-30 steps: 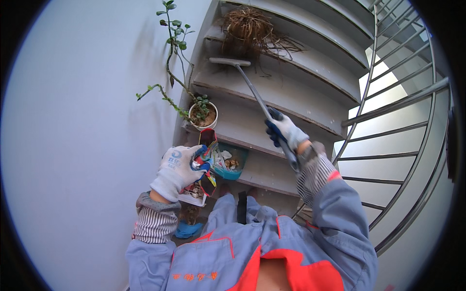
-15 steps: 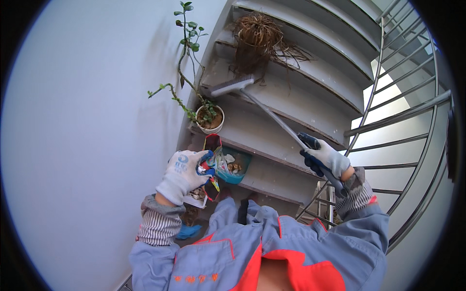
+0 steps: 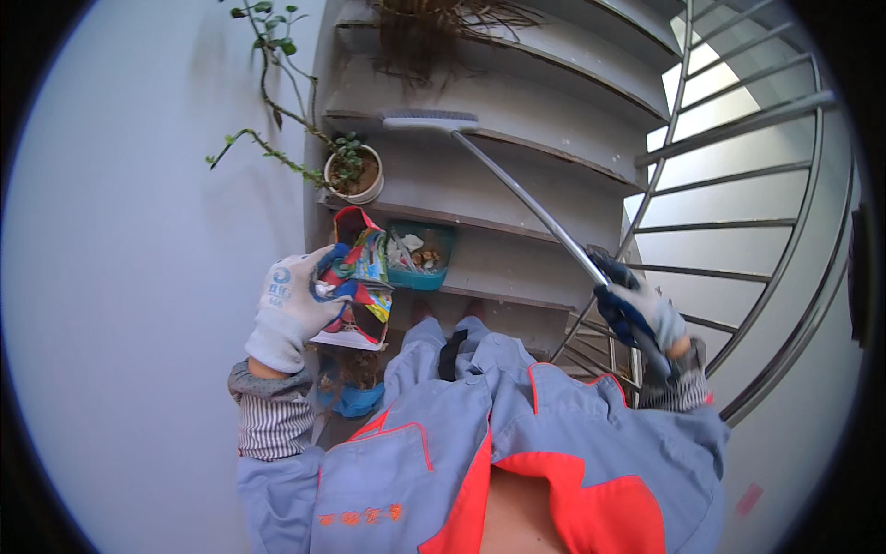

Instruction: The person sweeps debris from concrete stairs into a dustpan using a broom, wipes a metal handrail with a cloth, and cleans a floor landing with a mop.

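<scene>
The long-handled brush [image 3: 528,202] slants across the steps [image 3: 517,245], its wide head [image 3: 430,121] lying along a step's edge up ahead. That length presumably spares the person climbing, since both feet stand lower down. The right hand [image 3: 641,309] is clamped on the lower part of the handle, out by the metal railing [image 3: 720,223], a grip that likely lets the head swing freely across the treads. Whether the bristles press on the step or hover over it I can't tell from overhead.

The left hand [image 3: 300,295] is closed on a colourful packet [image 3: 369,254], thumb and fingers pinching its near side, and holds it low by the wall [image 3: 138,277], perhaps to leave the brush's side clear. Just beside the packet sits a teal bin [image 3: 417,279] with scraps inside, within easy reach of that hand.

A white-potted plant [image 3: 371,189] stands against the wall, its stems leaning that way, probably so the walkway stays passable. Farther up is a dry, straggly plant [image 3: 434,28]; near the person's legs lies a blue bag [image 3: 355,399].
</scene>
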Tool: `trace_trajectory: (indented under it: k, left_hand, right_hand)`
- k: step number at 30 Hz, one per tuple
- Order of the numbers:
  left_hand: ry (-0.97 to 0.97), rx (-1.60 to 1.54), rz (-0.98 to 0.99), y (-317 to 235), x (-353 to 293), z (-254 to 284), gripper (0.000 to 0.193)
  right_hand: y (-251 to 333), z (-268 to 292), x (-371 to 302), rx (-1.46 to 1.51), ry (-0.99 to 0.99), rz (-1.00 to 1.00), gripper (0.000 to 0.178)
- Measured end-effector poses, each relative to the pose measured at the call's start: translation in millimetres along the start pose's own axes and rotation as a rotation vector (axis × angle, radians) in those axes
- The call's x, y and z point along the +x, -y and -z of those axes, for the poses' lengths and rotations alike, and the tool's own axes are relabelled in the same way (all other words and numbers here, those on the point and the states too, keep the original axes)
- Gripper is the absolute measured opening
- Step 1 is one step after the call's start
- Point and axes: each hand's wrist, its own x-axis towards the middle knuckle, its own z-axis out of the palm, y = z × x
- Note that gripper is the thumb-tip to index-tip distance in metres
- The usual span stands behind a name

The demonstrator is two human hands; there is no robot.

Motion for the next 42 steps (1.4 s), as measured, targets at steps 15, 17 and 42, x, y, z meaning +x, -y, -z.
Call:
trace_trajectory:
  k: [15,17,42]
  left_hand:
    - [0.071,0.139,-0.053,-58,5,-24,0.048]
    - [0.057,0.158,-0.088,-59,-1,-33,0.048]
    - [0.195,0.267,-0.183,-52,-90,-38,0.043]
  right_hand:
    - [-174,66,53,0.437,-0.297,-0.227,0.007]
    - [-179,43,45,0.354,-0.266,-0.264,0.018]
    - [-92,-53,94,-0.053,0.062,-0.188,0.027]
